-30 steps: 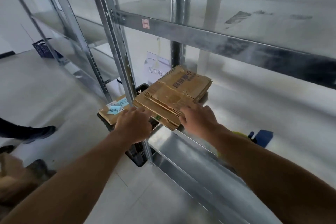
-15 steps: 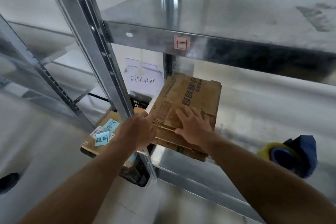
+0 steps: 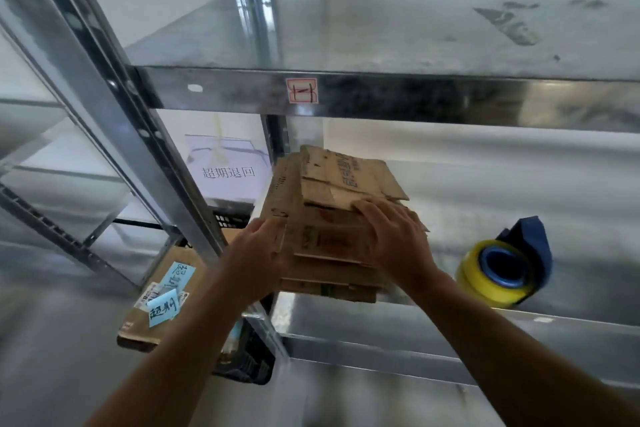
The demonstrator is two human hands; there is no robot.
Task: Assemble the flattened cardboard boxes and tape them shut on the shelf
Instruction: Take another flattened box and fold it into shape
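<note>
Stack of flattened cardboard boxes [image 3: 332, 218] on the metal shelf [image 3: 450, 326], at the shelf's left end. A second earlier the stack lay askew and hung over the front corner. It now sits squarer and further in, though its near edge still slightly overhangs the shelf lip. The uppermost sheet has slid toward 12 o'clock, stepped back from the sheets below.

The right hand [image 3: 394, 239] lies flat on top with fingers spread wide, gripping nothing. The left hand [image 3: 256, 260] presses the stack's 9 o'clock edge with fingers extended, not curled. Whether a thumb hooks underneath is hidden.

By appearance the supply is merely being positioned. No box is yet erected, so the task is at its start, and the next step is probably lifting off one sheet.

At 3 to 4 o'clock of the stack, well apart, stands a yellow tape roll [image 3: 491, 270] against a blue object [image 3: 533, 239], within reach for sealing.

Obstructions: the slanted upright post [image 3: 138, 135] at 9 o'clock and the upper shelf beam [image 3: 381, 97] at 12 o'clock limit headroom for an opened box. At 7 o'clock, below, a black crate [image 3: 249, 364] and a labelled parcel [image 3: 156, 308] crowd the floor.
</note>
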